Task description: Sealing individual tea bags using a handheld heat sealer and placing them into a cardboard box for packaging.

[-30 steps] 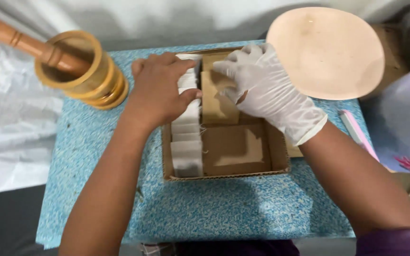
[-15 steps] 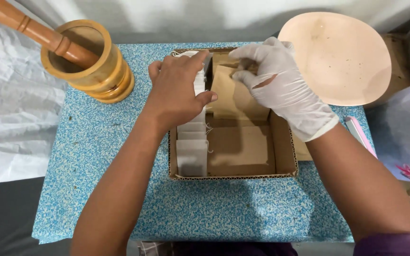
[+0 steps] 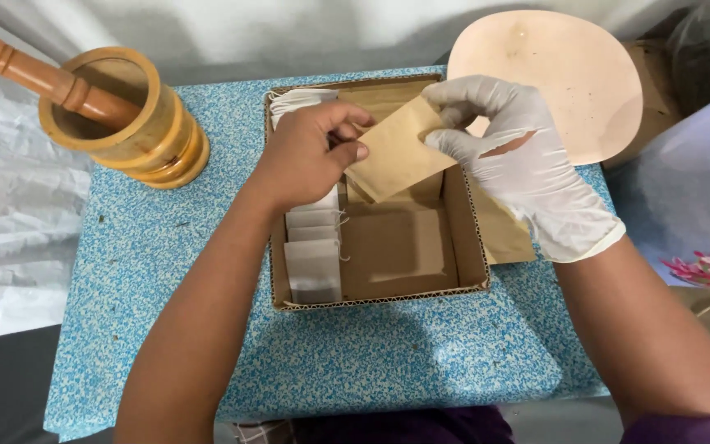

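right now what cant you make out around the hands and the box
Head view only:
- Brown paper envelope: contents hidden; both left hand and gloved right hand pinch it.
- White sachets in the cardboard box: far ones covered by the left hand.
- Mortar inside: shadowed.
- Pestle: cut off by left edge.

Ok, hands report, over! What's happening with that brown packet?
Both hands pinch the brown packet, held above the box. White sachets lined along the box's left side. Nothing blocking.

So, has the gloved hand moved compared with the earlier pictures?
Yes. The gloved right hand has lifted out of the cardboard box toward its far right corner, now pinching a brown paper envelope together with the bare left hand.
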